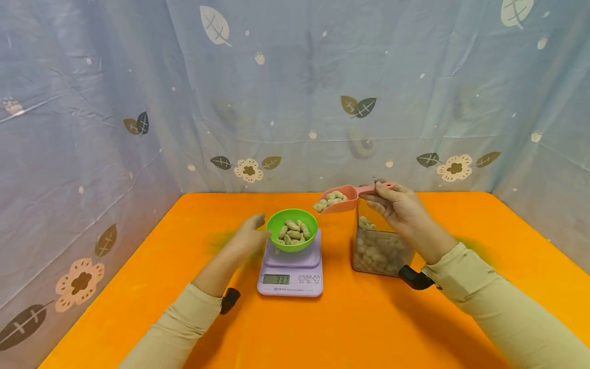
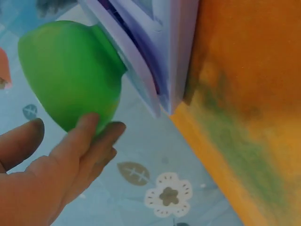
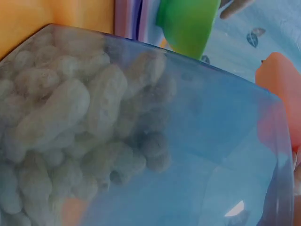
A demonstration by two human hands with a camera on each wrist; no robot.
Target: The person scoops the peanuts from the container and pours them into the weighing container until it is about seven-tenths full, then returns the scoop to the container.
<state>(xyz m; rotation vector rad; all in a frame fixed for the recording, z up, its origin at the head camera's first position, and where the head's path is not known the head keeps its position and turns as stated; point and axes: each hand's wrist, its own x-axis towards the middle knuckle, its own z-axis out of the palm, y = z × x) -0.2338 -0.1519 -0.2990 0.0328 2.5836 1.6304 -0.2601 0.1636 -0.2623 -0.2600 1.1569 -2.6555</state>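
My right hand [image 1: 400, 207] grips the handle of a pink scoop [image 1: 345, 206], held level above the table and loaded with several unshelled peanuts [image 1: 333, 199]. The scoop's mouth points left, just right of a green bowl [image 1: 291, 248]. That bowl holds more peanuts [image 1: 293, 233] and stands on a lilac kitchen scale [image 1: 290, 288], whose display [image 1: 276, 279] appears to read 337. Beside the bowl's left side is my left hand [image 1: 251, 234], fingers loosely extended; in the left wrist view its fingertips [image 2: 89, 123] overlap the bowl's wall, and contact is hard to tell.
Beneath my right hand stands a clear square container [image 1: 384, 256] partly filled with peanuts, to the right of the scale. An orange table [image 1: 350, 328] carries everything. Patterned curtains [image 1: 295, 92] hang behind it and at both sides.
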